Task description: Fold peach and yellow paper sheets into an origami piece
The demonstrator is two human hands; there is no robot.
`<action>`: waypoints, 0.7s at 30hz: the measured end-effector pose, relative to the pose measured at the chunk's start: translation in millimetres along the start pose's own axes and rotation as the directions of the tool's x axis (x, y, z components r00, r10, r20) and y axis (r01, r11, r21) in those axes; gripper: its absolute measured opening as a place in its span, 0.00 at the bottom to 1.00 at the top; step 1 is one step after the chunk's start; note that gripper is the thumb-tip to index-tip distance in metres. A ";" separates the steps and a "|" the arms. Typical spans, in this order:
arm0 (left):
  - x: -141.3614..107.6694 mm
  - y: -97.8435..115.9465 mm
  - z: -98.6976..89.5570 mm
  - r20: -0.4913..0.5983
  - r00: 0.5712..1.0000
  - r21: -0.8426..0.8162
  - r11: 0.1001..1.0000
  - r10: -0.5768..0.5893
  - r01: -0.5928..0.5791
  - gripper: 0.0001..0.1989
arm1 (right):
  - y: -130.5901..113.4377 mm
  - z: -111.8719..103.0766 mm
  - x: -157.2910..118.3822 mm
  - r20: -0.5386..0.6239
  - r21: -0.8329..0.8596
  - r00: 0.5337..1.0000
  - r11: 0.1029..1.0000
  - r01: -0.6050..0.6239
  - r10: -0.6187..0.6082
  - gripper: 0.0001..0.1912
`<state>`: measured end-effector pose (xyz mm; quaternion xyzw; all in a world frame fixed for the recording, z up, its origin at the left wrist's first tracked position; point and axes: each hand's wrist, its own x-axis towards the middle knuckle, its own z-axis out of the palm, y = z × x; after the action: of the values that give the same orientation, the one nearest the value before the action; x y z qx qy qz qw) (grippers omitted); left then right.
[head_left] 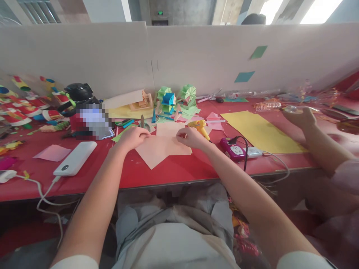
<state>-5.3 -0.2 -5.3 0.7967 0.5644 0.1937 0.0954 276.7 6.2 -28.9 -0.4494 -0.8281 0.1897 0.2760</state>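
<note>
Pale peach sheets of paper (pixel 154 150) lie at odd angles, overlapping, on the red table in front of me. My left hand (pixel 135 137) is closed at the left side of the paper, its fingertips pinching the upper edge. At the right side, my right hand (pixel 191 137) has its fingers curled in a pinch on the same paper. Just behind my left hand are scissors (pixel 143 122), partly hidden. A yellow glue gun (pixel 198 125) lies beyond my right hand, close to its knuckles.
Folded paper ornaments (pixel 168 101) stand at the back near the partition. A purple power strip (pixel 233 150) and yellow sheet (pixel 260 130) lie to the right, with a co-worker's hand (pixel 301 117) beyond. At left are a white power bank (pixel 75 158), a phone (pixel 94 121) and cables.
</note>
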 end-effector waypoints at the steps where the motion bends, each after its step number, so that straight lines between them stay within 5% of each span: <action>1: -1.1 -6.1 -1.9 0.006 1.000 -0.002 1.000 -0.013 0.013 0.11 | 1.7 -1.9 -2.0 -0.001 0.017 1.000 1.000 -0.004 0.004 0.06; 14: -7.7 -24.3 -13.8 0.096 0.991 -0.036 0.994 -0.095 0.099 0.12 | 9.5 3.3 -1.6 -0.102 0.174 0.995 0.985 0.007 0.011 0.06; 18: -7.1 0.2 -4.5 0.004 1.000 -0.048 0.998 0.028 -0.028 0.20 | 10.4 16.3 -1.3 -0.117 0.171 0.992 0.983 0.067 -0.048 0.07; 21: -0.5 31.3 8.0 -0.015 0.992 -0.100 0.987 0.123 -0.124 0.15 | 8.7 23.0 -1.9 -0.156 0.164 0.980 0.976 0.146 -0.121 0.09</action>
<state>24.9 -11.0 -1.1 0.8236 0.5039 0.2309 0.1207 268.6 7.6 -52.2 -0.3793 -0.8143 0.2096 0.3861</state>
